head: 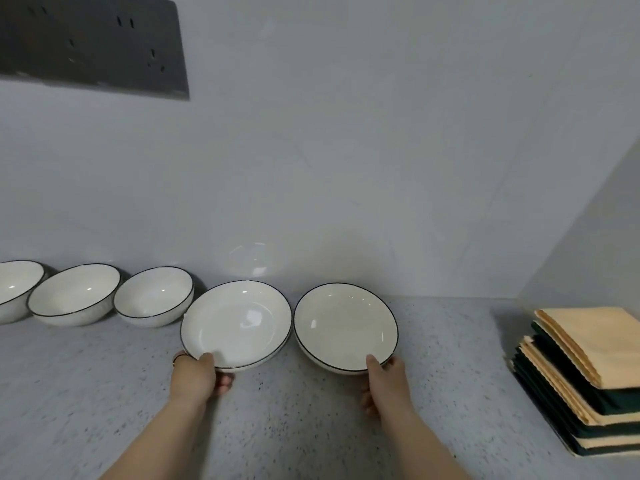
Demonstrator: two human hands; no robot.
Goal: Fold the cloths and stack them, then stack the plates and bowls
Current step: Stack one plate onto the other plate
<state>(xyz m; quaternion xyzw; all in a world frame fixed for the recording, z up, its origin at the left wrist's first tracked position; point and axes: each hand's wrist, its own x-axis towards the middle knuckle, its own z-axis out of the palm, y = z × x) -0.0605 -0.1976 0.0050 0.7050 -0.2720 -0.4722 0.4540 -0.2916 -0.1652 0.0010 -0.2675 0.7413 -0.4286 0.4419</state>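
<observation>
Now at the near middle of a speckled counter [114,393], a person pinches two black-rimmed white plates by their near rims, one in each hand. The left hand [197,375] has its thumb on the inside of the left plate [237,325] and its fingers curled beneath. The right hand [384,379] grasps the right plate [346,327] in the same way. Whether either plate is fully off the counter cannot be told, though the left one looks tipped.

By the counter's right edge, against the side wall, sits a stack of folded cloths [581,375] in cream and dark green, so that half of the job appears finished and the crockery stacking is just starting.

The two plates sit side by side, their rims almost meeting. Farther back, along the rear edge toward the left corner, a row of three bowls [74,294] waits unstacked. The right-hand bowl [154,296] lies just beside the left plate's far rim. A dark socket panel [93,43] hangs on the wall above.

The risks look plain. A thumb-and-finger pinch on glazed ware could slip as a plate swings across. Rims could knock together and chip if one plate meets the other edge-on. A careless lift of the left plate could nudge that neighbouring bowl.
</observation>
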